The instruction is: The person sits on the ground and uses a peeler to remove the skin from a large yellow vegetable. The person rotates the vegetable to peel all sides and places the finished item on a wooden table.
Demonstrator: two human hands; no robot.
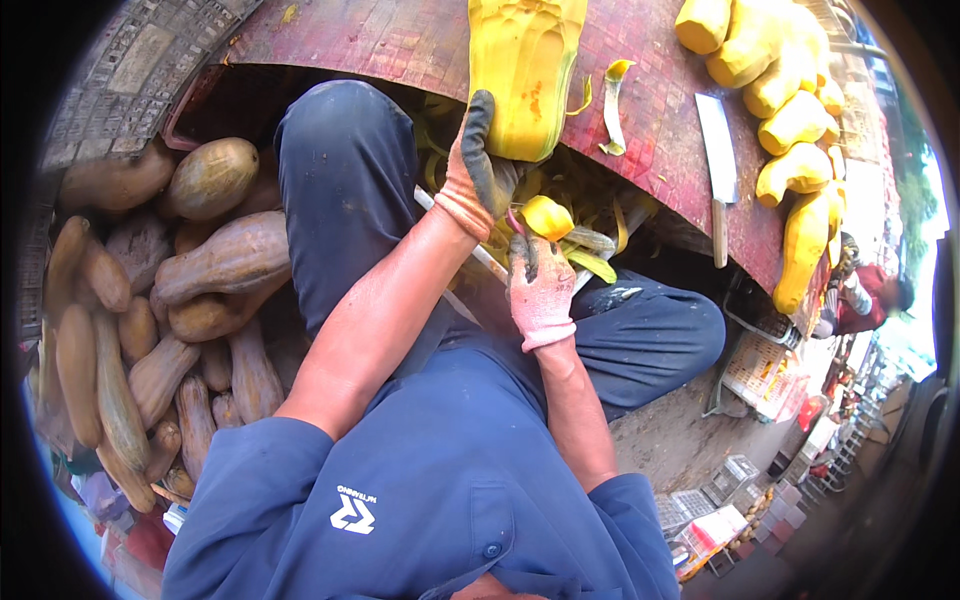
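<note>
My left hand [484,161], in an orange knit glove with dark coating, grips the lower end of a large peeled yellow squash [525,75], whose upper part leans over the red table edge. My right hand [538,281], in a pink and grey glove, is closed around the pinkish handle of a tool [514,221], probably a peeler; its head is not clear. A small yellow squash piece [547,218] appears just above the right fingers. Peel strips [592,264] lie in a white-rimmed container [480,255] beneath my hands, between my knees.
On the red table [637,127] are a cleaver [718,150] with a wooden handle, a curled peel strip [615,105] and several peeled squashes [795,120]. Unpeeled squashes [225,255] are heaped at the left. Another person [862,300] is at the far right, near a plastic crate [757,367].
</note>
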